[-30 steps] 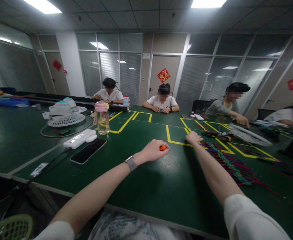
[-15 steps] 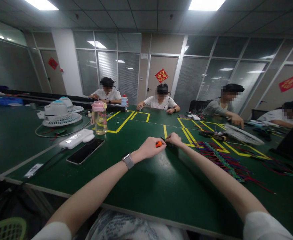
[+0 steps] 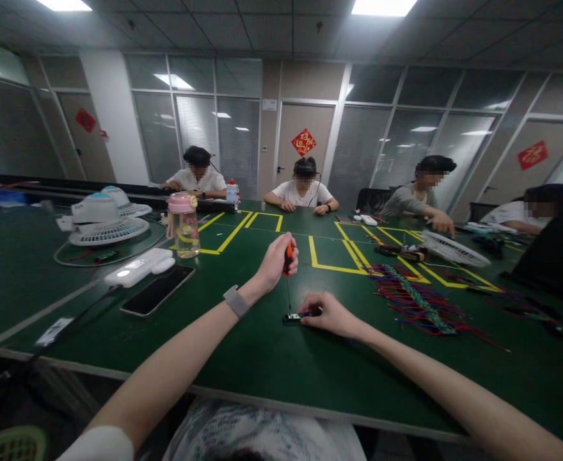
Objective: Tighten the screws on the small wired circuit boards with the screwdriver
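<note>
My left hand (image 3: 277,264) is closed around the orange and black handle of a screwdriver (image 3: 288,257). Its thin shaft points straight down, with the tip just above or at a small circuit board (image 3: 293,317); contact is too fine to tell. The board lies on the green table, part of it dark and part pale. Fingers of my right hand (image 3: 327,314) pinch the board's right end, where dark wires show. To the right lies a row of joined green circuit boards (image 3: 416,298) with red and blue wires.
A phone (image 3: 158,291), a white power bank (image 3: 137,266) and a pink-lidded bottle (image 3: 183,227) stand or lie to the left, with white fans (image 3: 109,218) beyond. A white fan grille (image 3: 457,248) lies at right. Several people sit across the table (image 3: 243,358).
Both hands have come nearer to me and separated. The screwdriver now stands upright in my left hand, and the circuit board rests on the table under my right fingers.
</note>
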Available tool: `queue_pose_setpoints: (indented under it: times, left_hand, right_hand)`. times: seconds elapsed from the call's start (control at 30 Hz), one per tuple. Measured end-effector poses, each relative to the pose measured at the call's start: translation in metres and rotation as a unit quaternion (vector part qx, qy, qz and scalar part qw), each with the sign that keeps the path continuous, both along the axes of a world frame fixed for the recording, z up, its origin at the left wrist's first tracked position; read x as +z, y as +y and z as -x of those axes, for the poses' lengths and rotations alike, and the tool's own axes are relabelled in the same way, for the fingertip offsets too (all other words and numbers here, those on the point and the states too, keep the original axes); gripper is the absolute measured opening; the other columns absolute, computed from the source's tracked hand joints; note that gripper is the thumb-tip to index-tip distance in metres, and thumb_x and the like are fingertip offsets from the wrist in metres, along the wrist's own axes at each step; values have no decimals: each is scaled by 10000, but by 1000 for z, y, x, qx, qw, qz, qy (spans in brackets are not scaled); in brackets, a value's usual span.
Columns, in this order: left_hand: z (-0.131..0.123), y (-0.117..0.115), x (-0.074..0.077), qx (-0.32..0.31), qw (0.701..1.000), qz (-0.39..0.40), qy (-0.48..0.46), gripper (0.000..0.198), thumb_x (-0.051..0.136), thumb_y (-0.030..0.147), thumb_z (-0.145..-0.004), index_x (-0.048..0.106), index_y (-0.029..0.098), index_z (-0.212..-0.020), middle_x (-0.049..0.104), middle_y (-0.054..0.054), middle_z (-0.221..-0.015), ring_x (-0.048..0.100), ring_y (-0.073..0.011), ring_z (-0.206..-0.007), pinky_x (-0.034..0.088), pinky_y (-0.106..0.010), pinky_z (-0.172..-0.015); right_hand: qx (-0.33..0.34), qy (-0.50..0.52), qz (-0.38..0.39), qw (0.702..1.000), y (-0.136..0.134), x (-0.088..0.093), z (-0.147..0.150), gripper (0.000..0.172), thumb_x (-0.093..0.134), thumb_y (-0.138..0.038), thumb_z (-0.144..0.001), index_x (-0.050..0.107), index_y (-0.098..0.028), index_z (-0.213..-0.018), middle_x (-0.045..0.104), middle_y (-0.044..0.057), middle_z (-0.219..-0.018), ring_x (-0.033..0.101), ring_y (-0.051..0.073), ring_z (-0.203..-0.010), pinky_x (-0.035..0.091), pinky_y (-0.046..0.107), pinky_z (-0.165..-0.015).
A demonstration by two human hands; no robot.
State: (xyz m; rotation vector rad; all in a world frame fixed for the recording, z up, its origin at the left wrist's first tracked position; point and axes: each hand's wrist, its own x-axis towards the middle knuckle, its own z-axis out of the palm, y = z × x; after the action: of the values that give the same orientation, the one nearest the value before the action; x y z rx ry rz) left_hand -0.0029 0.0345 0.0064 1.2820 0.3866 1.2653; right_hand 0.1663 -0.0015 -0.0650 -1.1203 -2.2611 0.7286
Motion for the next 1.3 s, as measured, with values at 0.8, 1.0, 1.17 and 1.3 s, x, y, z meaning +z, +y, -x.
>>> queue_pose_setpoints:
  times: [0.8, 1.0, 1.17, 1.3]
  left_hand:
    - [-14, -10, -14, -2, 1000, -23, -14, 309, 517, 466, -850, 396, 187, -794, 410, 70, -623, 350, -16, -400, 245, -130, -370]
    - [-15, -9, -15, -2, 1000, -31, -3, 301, 512, 460, -849, 392, 190, -795, 410, 73, -620, 338, -18, -397, 234, -126, -367]
    - [-15, -10, -15, -1, 999, -34, 6, 285, 493, 447, -864, 389, 190, -797, 405, 73, -617, 332, -19, -399, 228, -126, -370]
    - [-17, -13, -16, -7, 998, -62, 25, 256, 457, 460, -885, 433, 206, -897, 416, 71, -632, 315, -20, -399, 223, -122, -372]
  right_hand:
    - [-64, 58, -26, 996, -8, -13, 10, 111, 709, -234, -708, 745, -166, -787, 612, 25, -734, 550, 143, -675, 418, 255, -617]
    - [-63, 62, -24, 996, -6, -14, 10, 116, 711, -225, -706, 748, -150, -788, 611, 28, -728, 549, 141, -674, 415, 253, -614]
    - [-69, 62, -21, 995, -8, -12, 10, 112, 709, -206, -702, 749, -150, -790, 623, 32, -741, 556, 141, -681, 422, 254, -627]
    - [-69, 66, -17, 995, -9, -11, 11, 113, 705, -203, -702, 749, -148, -792, 627, 35, -748, 559, 143, -684, 422, 252, -624]
